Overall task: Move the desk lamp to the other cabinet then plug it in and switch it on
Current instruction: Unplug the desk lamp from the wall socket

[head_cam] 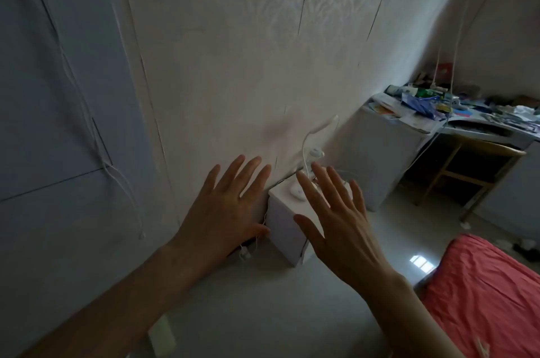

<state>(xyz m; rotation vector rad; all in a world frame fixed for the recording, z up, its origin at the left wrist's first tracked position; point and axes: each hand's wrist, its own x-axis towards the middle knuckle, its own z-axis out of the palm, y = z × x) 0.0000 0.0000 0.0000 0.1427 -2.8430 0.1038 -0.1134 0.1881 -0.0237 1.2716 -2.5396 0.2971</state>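
Observation:
A small white desk lamp [314,141] with a curved gooseneck stands on a low white cabinet [285,226] against the wall; its light is off. A thin white cord [252,246] hangs down the cabinet's left side to a plug near the floor. My left hand [225,211] is spread flat, fingers apart, just left of the cabinet and holds nothing. My right hand [339,220] is spread over the cabinet's top and front, hiding part of the lamp's base, and holds nothing.
A taller white cabinet [377,159] stands further along the wall, next to a cluttered desk [467,121] with a wooden chair [473,164]. A bed with a red cover [485,293] fills the lower right. White cables [96,129] hang over a door at left.

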